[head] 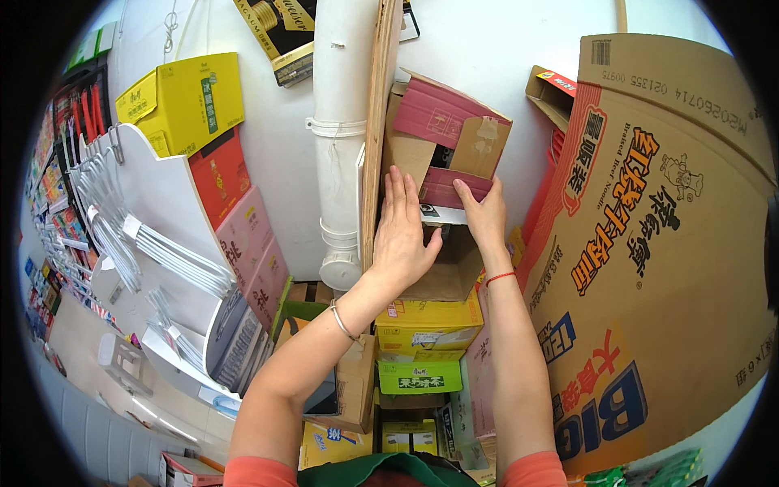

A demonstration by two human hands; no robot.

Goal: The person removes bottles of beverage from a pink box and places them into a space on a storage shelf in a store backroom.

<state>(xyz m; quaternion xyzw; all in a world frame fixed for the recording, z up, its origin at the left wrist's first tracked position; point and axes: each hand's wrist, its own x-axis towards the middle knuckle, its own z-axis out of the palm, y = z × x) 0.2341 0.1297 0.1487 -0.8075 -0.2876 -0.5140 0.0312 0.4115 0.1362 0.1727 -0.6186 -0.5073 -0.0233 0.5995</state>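
Note:
A cardboard box with dark pink outer panels [435,119] stands tilted near the wall, its flaps partly folded and a gap between them. My left hand [405,228] lies flat, fingers together and pointing up, against the box's lower left side. On the right, my right hand [485,210] grips the lower pink flap [450,185], thumb on its face and fingers behind the edge. Beneath both hands is a brown carton [447,274] with its open side towards me, and a white-edged piece lies between it and the pink box. Under the carton sits a yellow carton [429,329].
A wooden board edge [376,134] and a white pipe [339,79] rise left of the hands. A large brown noodle carton [657,243] stands close on the right. Further left is a white rack [164,201] with wire hooks beside stacked cartons. A green-fronted carton [420,377] is lower down.

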